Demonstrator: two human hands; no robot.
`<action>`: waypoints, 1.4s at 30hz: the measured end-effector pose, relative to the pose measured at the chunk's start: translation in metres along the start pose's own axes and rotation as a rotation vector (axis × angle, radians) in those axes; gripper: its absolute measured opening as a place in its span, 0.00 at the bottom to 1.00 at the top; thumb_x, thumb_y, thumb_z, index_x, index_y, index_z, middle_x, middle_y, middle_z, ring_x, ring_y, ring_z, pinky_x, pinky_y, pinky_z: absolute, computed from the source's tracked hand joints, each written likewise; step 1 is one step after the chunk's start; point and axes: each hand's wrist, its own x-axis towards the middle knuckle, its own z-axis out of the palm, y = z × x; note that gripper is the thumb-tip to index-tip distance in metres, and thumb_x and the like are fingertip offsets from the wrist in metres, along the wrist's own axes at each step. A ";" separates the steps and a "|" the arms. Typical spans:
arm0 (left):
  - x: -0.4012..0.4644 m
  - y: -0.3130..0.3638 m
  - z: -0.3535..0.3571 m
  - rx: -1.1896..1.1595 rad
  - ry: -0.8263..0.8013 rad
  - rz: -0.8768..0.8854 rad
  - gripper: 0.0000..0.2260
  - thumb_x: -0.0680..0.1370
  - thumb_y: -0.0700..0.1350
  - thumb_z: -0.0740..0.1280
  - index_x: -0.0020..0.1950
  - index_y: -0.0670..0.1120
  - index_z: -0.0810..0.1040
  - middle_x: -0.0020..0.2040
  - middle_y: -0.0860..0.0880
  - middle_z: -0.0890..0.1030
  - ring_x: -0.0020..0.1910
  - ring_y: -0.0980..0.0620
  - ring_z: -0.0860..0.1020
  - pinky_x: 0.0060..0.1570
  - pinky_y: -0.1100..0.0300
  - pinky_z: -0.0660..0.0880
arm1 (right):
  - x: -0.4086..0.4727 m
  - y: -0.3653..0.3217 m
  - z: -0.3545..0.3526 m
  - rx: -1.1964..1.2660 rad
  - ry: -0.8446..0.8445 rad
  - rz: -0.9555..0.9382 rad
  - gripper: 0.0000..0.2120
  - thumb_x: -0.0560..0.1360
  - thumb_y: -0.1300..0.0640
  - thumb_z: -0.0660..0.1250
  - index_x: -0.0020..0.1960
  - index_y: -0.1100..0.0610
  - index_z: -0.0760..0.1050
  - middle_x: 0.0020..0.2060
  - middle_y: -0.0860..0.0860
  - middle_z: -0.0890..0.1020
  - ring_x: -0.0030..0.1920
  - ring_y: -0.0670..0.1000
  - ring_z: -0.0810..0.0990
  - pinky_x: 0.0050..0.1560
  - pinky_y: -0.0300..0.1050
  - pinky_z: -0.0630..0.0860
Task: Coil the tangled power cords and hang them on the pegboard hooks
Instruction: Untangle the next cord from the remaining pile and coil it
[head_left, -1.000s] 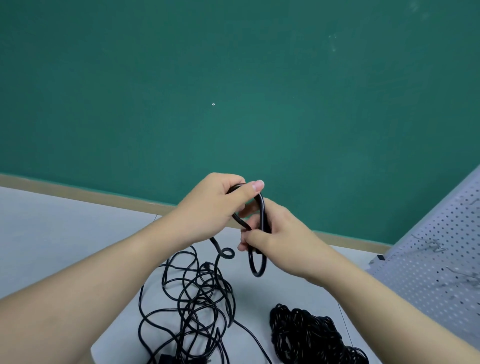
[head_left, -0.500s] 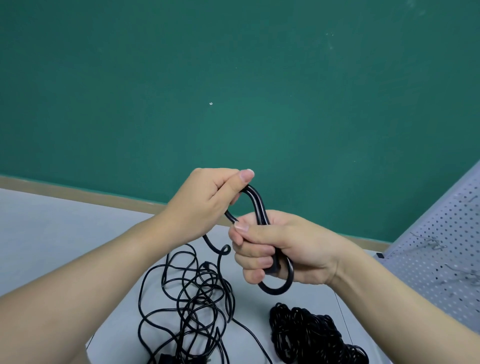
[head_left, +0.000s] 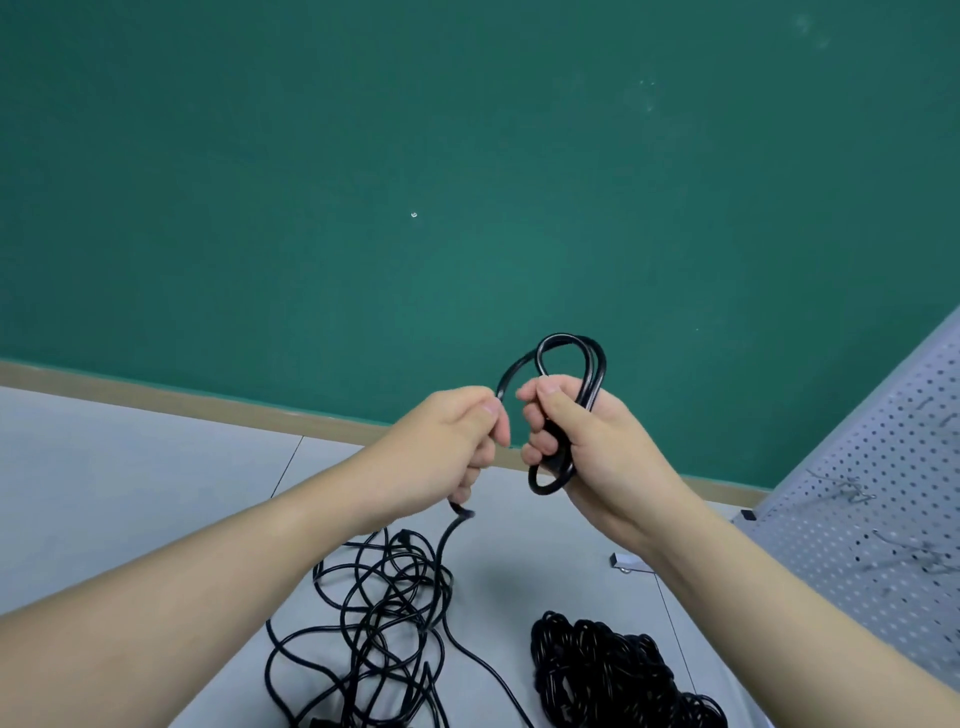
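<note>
My right hand (head_left: 597, 452) is shut on a small coil of black power cord (head_left: 576, 358), whose loops stick out above and below the fist. Just left of it, my left hand (head_left: 447, 447) pinches the same cord, which arcs from the coil into its fingers. Below my left hand the cord drops to a loose black tangle (head_left: 384, 623) on the grey table. A second, denser heap of black cord (head_left: 608, 670) lies to the right of the tangle. The white pegboard (head_left: 883, 499) leans at the far right with wire hooks (head_left: 852, 493) on it.
A green wall (head_left: 415, 208) with a wooden trim strip rises behind the grey table (head_left: 130, 467). A small white piece (head_left: 626, 560) lies on the table near my right forearm, and a small black part (head_left: 748, 515) sits at the pegboard's foot.
My right hand has turned upright and risen with the coil, which has gained a loop. My left hand has slid down and left along the cord, away from the coil.
</note>
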 end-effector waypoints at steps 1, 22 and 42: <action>-0.003 0.001 0.002 -0.007 -0.040 -0.003 0.15 0.88 0.44 0.52 0.44 0.44 0.71 0.29 0.51 0.64 0.26 0.53 0.59 0.29 0.61 0.63 | 0.000 0.001 0.000 -0.002 0.002 -0.001 0.11 0.86 0.59 0.62 0.49 0.61 0.78 0.35 0.51 0.73 0.32 0.48 0.68 0.38 0.43 0.72; -0.010 -0.004 -0.016 0.640 -0.185 -0.036 0.31 0.84 0.66 0.48 0.33 0.46 0.72 0.28 0.52 0.70 0.29 0.52 0.68 0.36 0.58 0.67 | 0.021 -0.038 -0.025 0.709 0.225 0.020 0.16 0.87 0.56 0.57 0.41 0.57 0.68 0.26 0.48 0.67 0.25 0.46 0.73 0.33 0.42 0.81; -0.013 0.013 -0.036 0.756 0.061 0.477 0.18 0.70 0.64 0.75 0.35 0.56 0.71 0.29 0.58 0.71 0.30 0.53 0.65 0.31 0.57 0.64 | -0.010 -0.025 -0.017 -0.511 -0.379 0.154 0.25 0.66 0.36 0.75 0.44 0.55 0.72 0.32 0.47 0.61 0.31 0.46 0.62 0.34 0.39 0.65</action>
